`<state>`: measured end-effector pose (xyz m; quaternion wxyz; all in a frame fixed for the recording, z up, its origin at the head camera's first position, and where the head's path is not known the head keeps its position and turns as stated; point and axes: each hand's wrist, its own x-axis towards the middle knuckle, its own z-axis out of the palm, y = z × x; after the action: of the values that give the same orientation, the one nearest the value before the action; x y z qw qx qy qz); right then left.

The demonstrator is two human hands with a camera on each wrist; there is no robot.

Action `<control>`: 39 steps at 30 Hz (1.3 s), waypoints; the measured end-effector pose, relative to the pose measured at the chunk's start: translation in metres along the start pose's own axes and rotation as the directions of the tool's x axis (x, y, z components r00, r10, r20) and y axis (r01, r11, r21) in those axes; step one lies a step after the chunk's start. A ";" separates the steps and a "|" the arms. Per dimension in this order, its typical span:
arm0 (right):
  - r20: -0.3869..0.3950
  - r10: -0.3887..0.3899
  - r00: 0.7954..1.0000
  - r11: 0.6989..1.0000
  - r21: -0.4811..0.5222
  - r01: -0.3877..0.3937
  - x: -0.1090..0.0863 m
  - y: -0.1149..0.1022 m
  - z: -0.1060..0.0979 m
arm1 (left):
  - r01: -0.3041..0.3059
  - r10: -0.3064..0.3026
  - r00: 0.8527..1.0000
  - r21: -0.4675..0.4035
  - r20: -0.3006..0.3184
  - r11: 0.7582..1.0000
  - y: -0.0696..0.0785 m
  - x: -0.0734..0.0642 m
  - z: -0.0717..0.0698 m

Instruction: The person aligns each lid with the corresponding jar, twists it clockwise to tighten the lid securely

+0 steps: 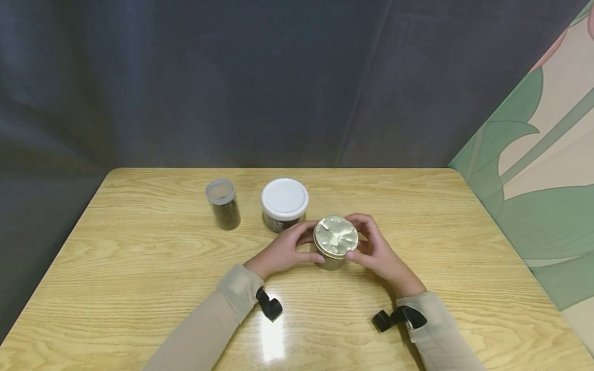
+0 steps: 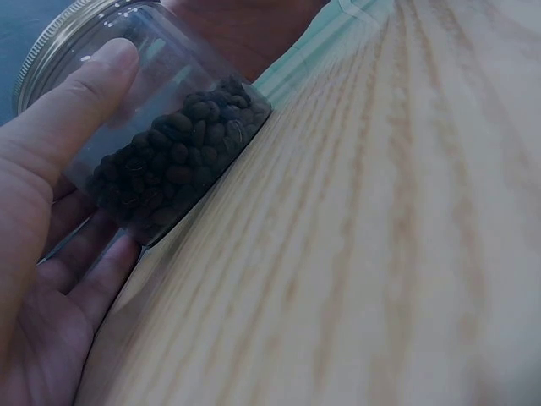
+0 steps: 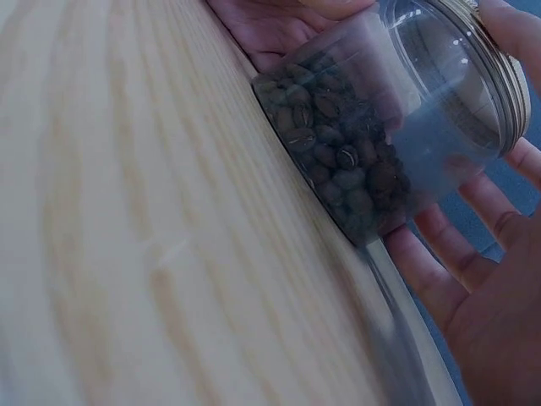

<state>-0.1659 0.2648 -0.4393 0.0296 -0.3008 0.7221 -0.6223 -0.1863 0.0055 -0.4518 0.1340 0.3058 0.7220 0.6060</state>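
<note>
A clear jar [image 1: 331,264] of dark coffee beans [image 2: 173,156] stands upright on the table, topped by a shiny gold lid [image 1: 335,236]. From the left, my left hand [image 1: 286,251] grips the jar's body, thumb along the near side and fingers curling behind. My right hand [image 1: 381,253] holds the jar from the right, its thumb at the lid's rim and its fingers around the far side. In the right wrist view the beans fill roughly the lower half of the jar [image 3: 338,144], and the ridged lid [image 3: 507,85] sits on its mouth.
Behind my left hand stands a dark tub with a white lid [image 1: 285,198]. Farther left is a clear container [image 1: 226,211] with a greyish rim and dark contents. The wooden table [image 1: 139,268] ends at a dark curtain [image 1: 260,87]; a leaf-patterned cloth [image 1: 547,206] hangs at right.
</note>
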 end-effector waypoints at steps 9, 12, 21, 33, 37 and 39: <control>0.034 -0.011 0.999 1.000 -0.009 0.011 -0.001 -0.002 -0.002 | 0.023 -0.023 1.000 -0.002 0.007 1.000 0.001 0.001 0.000; 0.038 0.014 0.999 1.000 -0.028 -0.013 -0.001 -0.003 -0.003 | 0.026 -0.026 1.000 -0.003 0.009 1.000 0.001 0.001 0.000; 0.041 0.010 0.999 0.999 0.036 -0.012 -0.001 -0.001 -0.004 | 0.010 -0.010 1.000 -0.002 0.009 1.000 -0.002 0.003 -0.001; 0.002 -0.009 1.000 0.999 0.037 0.009 -0.001 -0.001 0.000 | 0.009 -0.009 1.000 0.002 0.003 1.000 -0.001 -0.001 0.000; 0.029 -0.025 0.999 0.999 0.041 0.024 -0.002 0.000 -0.001 | 0.012 -0.012 1.000 -0.003 0.005 1.000 -0.001 0.000 0.001; 0.046 -0.022 0.999 0.999 0.043 0.020 -0.002 0.000 -0.002 | 0.019 -0.019 1.000 0.000 0.007 1.000 0.000 0.000 0.000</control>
<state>-0.1653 0.2677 -0.4398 0.0463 -0.3221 0.7044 -0.6308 -0.1858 0.0057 -0.4521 0.1423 0.3010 0.7244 0.6036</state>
